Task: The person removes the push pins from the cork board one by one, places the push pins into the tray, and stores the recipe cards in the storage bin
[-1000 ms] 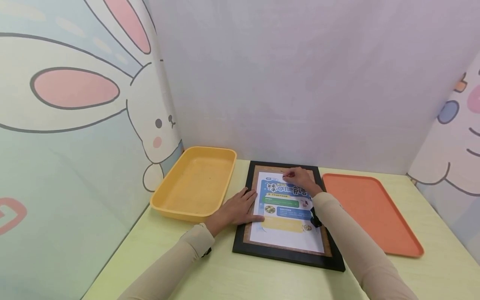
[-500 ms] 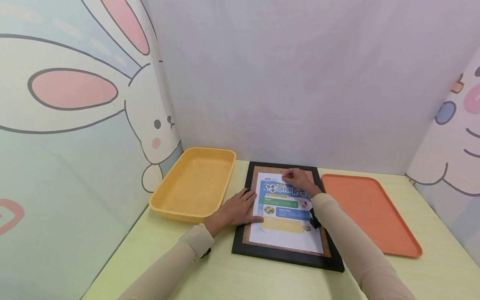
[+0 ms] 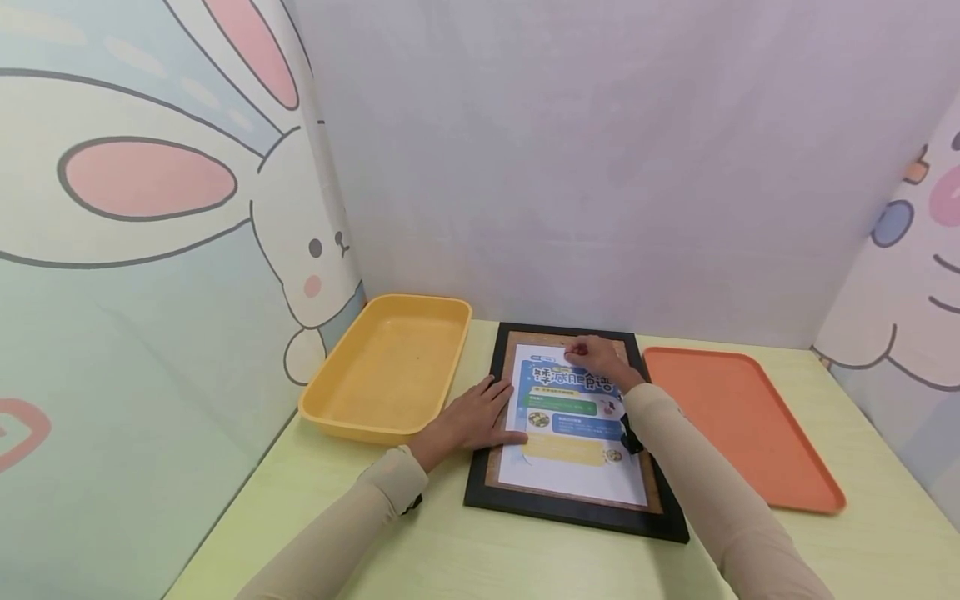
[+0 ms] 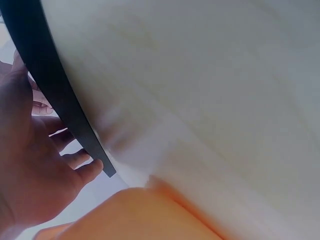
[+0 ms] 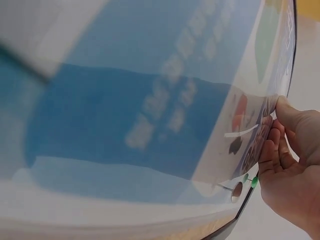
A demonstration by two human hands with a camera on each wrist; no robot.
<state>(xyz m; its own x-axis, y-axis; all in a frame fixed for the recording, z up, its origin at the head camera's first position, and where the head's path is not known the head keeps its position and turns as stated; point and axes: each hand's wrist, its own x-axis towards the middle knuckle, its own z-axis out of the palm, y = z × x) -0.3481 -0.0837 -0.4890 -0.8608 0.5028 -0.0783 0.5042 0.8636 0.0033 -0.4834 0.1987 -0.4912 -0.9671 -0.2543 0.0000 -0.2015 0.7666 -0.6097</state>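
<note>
So the poster sheet [image 3: 543, 482] lies face up on a black-framed board [image 3: 577, 520], with a strip of brown backing showing around it. Its long axis runs away from the person, nearly straight ahead.

The right hand [image 3: 597, 353] is the one right at the far edge, so pretty much the whole sheet lies back towards the person from that grip. That's the relation I'd watch. The grip is pinched together, thumb to fingertips, on some tiny thing [image 3: 565, 342]; only a thin dark bit pokes out to the left. Could be a pin, too small for me to tell. The right wrist view does show a green pin [image 5: 254, 182] and a brownish pin [image 5: 236, 192] close to that hand.

Left hand [image 3: 480, 417] is flat with fingers spread across the left side of the frame, thumb on the sheet's left edge, gripping nothing.

Room-wise: orange tray [image 3: 735, 408] is just beside the frame on the right, yellow bin [image 3: 390, 358] near it on the left with a narrow gap. The back wall [image 3: 525, 183] is close behind. The widest stretch of bench [image 3: 487, 550] is on the person's side.
</note>
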